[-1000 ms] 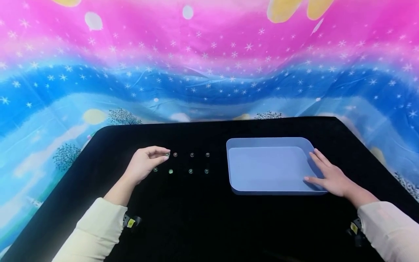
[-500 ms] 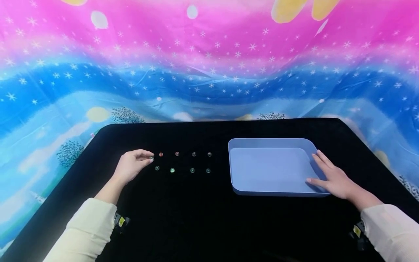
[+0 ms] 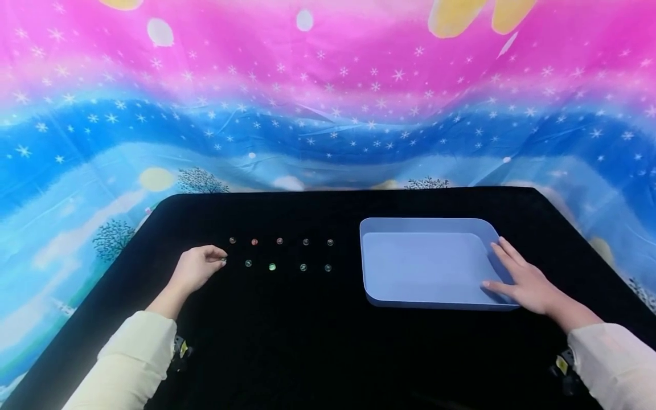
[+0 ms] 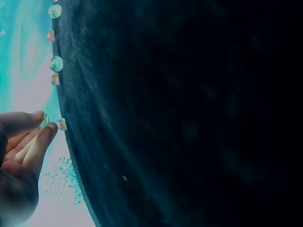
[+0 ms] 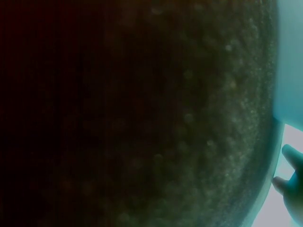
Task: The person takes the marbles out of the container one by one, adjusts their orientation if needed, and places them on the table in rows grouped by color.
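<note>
In the head view my left hand [image 3: 193, 270] pinches a small clear marble [image 3: 224, 261] between thumb and fingertips, at the left end of two rows. The left wrist view shows this held marble [image 4: 44, 120] with a greenish tint. Several more glass marbles lie on the black table, a reddish marble [image 3: 254, 242] in the back row and a green marble [image 3: 272, 266] in the front row among them. My right hand [image 3: 525, 283] rests with straight, spread fingers on the right side of a blue-grey tray [image 3: 365, 265]. No marbles show inside the tray.
A black cloth covers the table [image 3: 307, 341], whose far edge meets a pink and blue printed curtain [image 3: 328, 131]. The tray stands right of the marbles. In the right wrist view the dark cloth fills most of the picture.
My left hand has moved left and slightly nearer, still pinching the marble. Two back-row marbles have come into view behind it. The right hand stays on the tray; the head view has shifted slightly.
</note>
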